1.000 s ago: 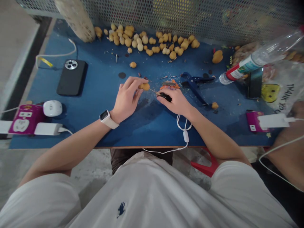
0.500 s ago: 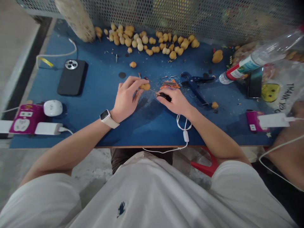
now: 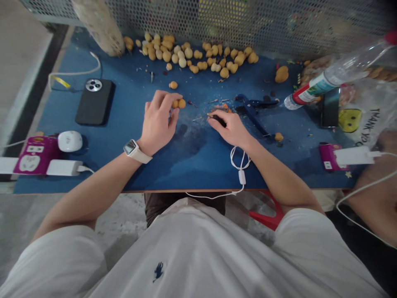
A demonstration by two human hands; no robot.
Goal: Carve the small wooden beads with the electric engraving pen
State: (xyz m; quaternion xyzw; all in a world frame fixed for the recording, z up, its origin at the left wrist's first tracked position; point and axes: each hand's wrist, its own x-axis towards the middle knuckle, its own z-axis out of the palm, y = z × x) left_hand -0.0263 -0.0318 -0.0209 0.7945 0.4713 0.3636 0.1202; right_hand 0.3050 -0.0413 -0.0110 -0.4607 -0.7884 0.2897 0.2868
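Observation:
My left hand (image 3: 159, 118), above the left-middle of the table, has its thumb and index finger closed about a small tan bottle gourd (image 3: 181, 103). The fingers partly cover the gourd. My right hand (image 3: 229, 126) grips a thin-shafted pick tool with a dark handle (image 3: 219, 120), its shaft pointing left towards the gourd but apart from it. Beyond the right hand lies a small orange heap of scraps (image 3: 226, 108). Blue-handled pliers (image 3: 252, 111) rest just right of it. Another small gourd (image 3: 173, 85) lies beyond my left hand.
Many small gourds (image 3: 182, 62) line the mesh panel (image 3: 173, 16) at the back. A phone (image 3: 94, 102) and purple power socket (image 3: 34, 155) lie left. A plastic bottle (image 3: 313, 91) leans at right, near another person's arm (image 3: 378, 194). A white cable (image 3: 242, 176) loops over the front edge.
My left hand has moved up and left with the gourd, away from the tool's tip. My right hand, still gripping the tool, has shifted only slightly.

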